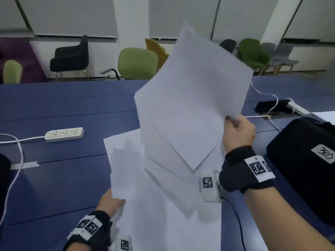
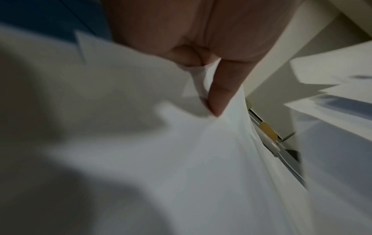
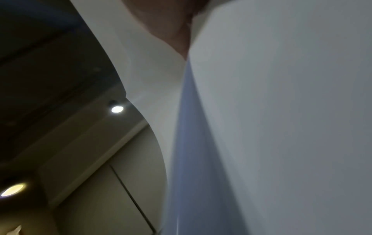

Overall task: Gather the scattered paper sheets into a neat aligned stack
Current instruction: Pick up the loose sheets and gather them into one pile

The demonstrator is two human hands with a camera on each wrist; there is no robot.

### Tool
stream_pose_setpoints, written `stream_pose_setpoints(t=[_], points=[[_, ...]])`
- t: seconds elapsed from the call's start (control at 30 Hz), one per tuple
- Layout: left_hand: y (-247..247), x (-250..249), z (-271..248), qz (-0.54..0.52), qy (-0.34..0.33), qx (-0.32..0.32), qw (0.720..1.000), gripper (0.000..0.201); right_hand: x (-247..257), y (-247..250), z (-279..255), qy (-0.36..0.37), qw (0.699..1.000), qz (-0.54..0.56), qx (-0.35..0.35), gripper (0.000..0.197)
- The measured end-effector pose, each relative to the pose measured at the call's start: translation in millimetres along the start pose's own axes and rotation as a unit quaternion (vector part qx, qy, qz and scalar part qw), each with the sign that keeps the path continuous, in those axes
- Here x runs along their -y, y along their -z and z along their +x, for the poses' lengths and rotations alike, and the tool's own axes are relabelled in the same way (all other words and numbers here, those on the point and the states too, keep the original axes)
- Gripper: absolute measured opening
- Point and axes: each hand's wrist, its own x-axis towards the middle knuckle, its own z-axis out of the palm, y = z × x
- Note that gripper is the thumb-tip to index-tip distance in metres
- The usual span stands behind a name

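The right hand (image 1: 238, 131) pinches the lifted fan of white paper sheets (image 1: 192, 98) by one corner, holding them tilted and raised above the long blue table (image 1: 63, 109), probably so the splayed edges can drop and be squared. The left hand (image 1: 110, 203) grips the lower white sheets (image 1: 163, 223) at their left edge, thumb (image 2: 221, 95) pressing on top, likely steadying them. The sheets are misaligned, corners pointing different ways.
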Motion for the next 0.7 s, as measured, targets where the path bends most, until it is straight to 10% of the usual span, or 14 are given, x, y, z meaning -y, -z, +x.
stream_pose_setpoints(t=[0.27,0.53,0.7], points=[[16.9,14.6,6.9,-0.031,0.083,0.058,0.994,0.035,-105.7,5.7,-45.5,-0.221,0.959,-0.005,0.178,0.016],[23.0,14.6,-8.7,-0.307,0.167,0.063,0.935,0.041,-131.1,-6.6,-56.2,-0.229,0.918,-0.080,0.314,0.016],[34.3,20.0,3.7,-0.204,0.165,0.050,0.964,0.028,-133.2,-31.6,-66.2,-0.264,0.872,-0.063,0.407,0.028]])
